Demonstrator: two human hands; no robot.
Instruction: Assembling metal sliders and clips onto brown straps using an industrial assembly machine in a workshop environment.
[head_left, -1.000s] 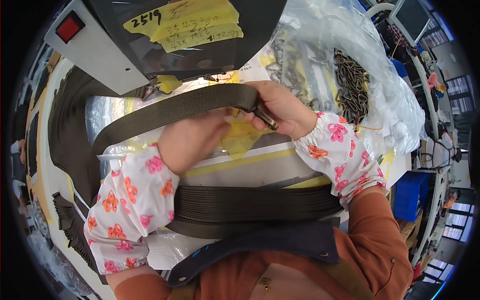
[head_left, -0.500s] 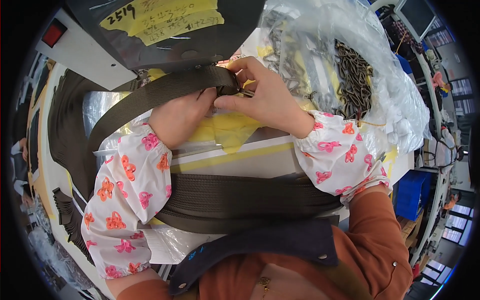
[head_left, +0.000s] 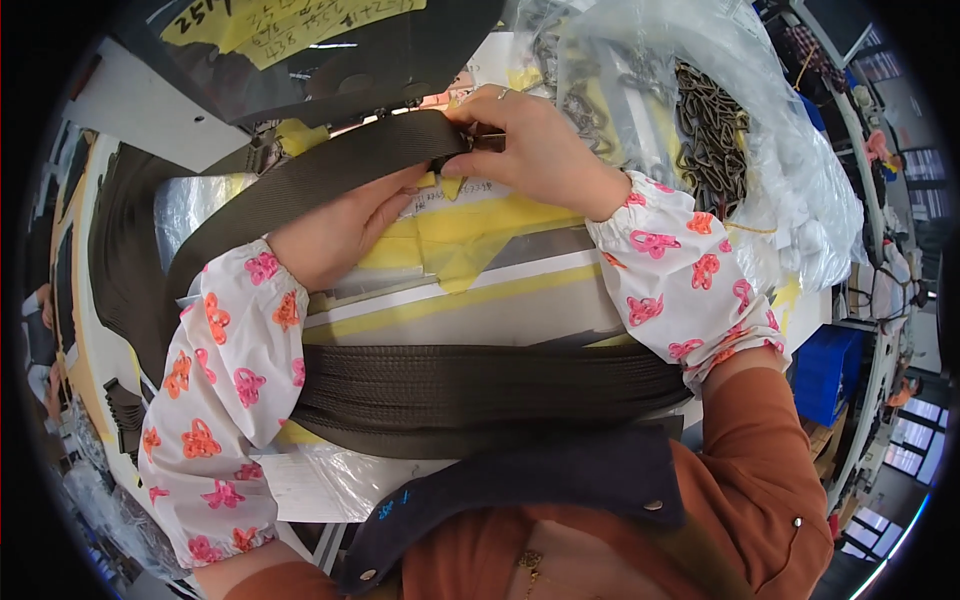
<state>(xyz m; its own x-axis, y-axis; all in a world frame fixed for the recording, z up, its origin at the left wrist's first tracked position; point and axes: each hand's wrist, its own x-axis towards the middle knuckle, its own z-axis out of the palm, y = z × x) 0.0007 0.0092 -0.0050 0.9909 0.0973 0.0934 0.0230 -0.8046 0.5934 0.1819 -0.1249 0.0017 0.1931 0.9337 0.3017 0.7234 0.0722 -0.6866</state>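
Note:
A dark olive webbing strap [head_left: 325,165] arches from the left side of the table up to the machine. My left hand [head_left: 345,222] lies against its underside, and the strap covers most of its fingers. My right hand [head_left: 525,145] pinches the strap's folded end between thumb and fingers, just below the machine head. Small metal hardware shows at that end, but its form is partly hidden by the fingers. A thick bundle of the same webbing [head_left: 490,395] lies across the table in front of my body.
The dark machine head [head_left: 330,80], with yellow written tape, overhangs my hands. At right, dark metal hooks or rings [head_left: 712,140] sit in a clear plastic bag [head_left: 800,200]. More webbing [head_left: 125,250] is stacked at left. A blue bin [head_left: 828,375] stands lower right. Yellow tape [head_left: 470,245] covers the work surface.
The strap end has turned slightly within my right hand, which has shifted up a little. My left hand has slid left and down along the strap, away from the end.

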